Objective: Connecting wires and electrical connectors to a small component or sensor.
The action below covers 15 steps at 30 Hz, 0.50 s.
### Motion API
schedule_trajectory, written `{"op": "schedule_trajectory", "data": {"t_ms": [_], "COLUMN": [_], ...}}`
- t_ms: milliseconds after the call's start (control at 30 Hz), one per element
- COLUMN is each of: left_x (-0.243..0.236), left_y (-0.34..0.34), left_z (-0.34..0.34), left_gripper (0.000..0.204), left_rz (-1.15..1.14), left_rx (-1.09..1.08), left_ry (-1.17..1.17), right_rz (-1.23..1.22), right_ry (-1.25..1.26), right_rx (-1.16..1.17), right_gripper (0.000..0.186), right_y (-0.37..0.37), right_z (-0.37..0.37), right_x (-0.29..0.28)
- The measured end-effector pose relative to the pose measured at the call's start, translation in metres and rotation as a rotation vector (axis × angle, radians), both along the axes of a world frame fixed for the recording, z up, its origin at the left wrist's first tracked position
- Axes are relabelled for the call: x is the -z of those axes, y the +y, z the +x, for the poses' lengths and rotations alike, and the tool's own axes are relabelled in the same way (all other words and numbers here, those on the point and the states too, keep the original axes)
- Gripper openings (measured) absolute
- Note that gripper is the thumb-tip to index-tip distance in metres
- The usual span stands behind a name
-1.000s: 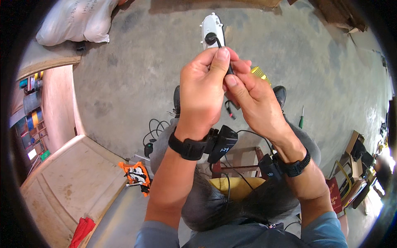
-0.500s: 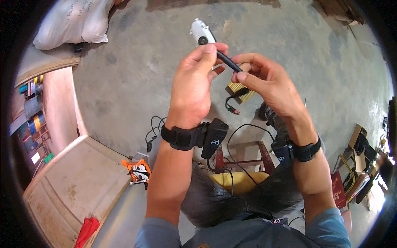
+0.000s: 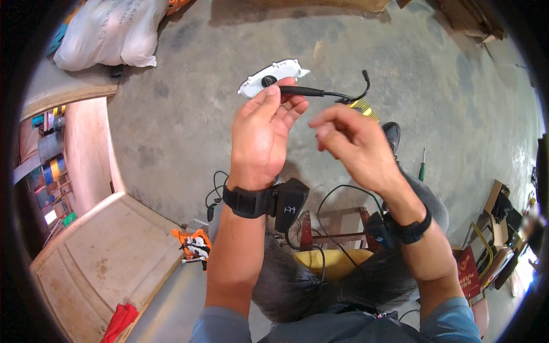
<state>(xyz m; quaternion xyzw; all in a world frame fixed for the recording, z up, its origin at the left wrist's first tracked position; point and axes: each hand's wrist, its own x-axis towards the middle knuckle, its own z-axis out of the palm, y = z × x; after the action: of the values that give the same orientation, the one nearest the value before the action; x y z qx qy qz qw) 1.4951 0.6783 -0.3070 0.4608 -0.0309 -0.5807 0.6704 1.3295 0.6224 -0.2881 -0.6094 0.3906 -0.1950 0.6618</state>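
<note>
My left hand (image 3: 260,134) is closed in a pinch on a white oval plastic housing (image 3: 283,70) with a round black knob and small tabs along its edge. A black cable (image 3: 303,91) with a thick sleeve leaves that grip toward the right, thins out, and bends upward to a small plug at its end. How the cable joins the housing is hidden by my fingers. Just below and to the right of the cable is my right hand (image 3: 354,140), fingers bent and apart, slightly blurred, with nothing visible in it.
On the floor behind the cable lies a yellow finned block (image 3: 366,110). A green-handled screwdriver (image 3: 422,170) is beyond my right knee. An orange and white part (image 3: 194,244) sits by the wooden panel (image 3: 103,251) at left. White sacks (image 3: 111,34) stand at the far left.
The housing has turned from steep to nearly level, showing its broad side. My right hand has let go of the cable and drawn down, leaving the plug end free.
</note>
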Motion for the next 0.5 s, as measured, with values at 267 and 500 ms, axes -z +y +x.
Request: {"op": "schedule_trajectory", "data": {"t_ms": [267,500], "left_x": [0.004,0.002], "left_y": [-0.001,-0.002], "left_z": [-0.008,-0.016], "left_gripper": [0.025,0.029], "left_rz": [-0.086,-0.172], "left_rx": [0.051,0.16], "left_ry": [0.01,-0.014], "right_rz": [0.514,0.532], "right_ry": [-0.137,-0.164], "right_rx": [0.107,0.159], "right_gripper": [0.052,0.052], "right_y": [-0.02,-0.022], "right_z": [0.005,0.004], "right_x": [0.011,0.013]}}
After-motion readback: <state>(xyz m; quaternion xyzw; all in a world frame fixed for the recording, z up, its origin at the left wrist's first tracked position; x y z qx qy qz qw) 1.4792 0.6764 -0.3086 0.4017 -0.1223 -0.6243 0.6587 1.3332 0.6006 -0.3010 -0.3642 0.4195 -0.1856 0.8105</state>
